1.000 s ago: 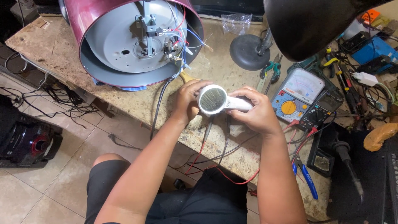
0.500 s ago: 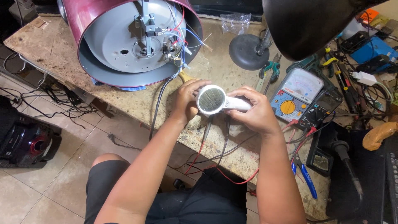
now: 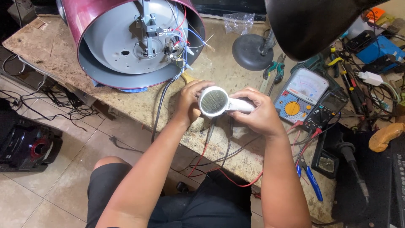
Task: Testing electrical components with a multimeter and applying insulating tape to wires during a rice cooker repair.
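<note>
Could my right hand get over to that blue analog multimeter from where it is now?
Probably yes. The right hand grips the white handle of the round tool, and the blue multimeter lies just beside it on the bench with nothing between them. The hand is occupied, though, so it would have to let go first.

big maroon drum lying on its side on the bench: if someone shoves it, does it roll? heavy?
The maroon drum rests on its curved wall, so a sideways shove would probably roll it. It looks like thin sheet metal, open and mostly hollow, so likely light for its size. The grey cable and the coloured wires could snag or tug if it moves.
</note>
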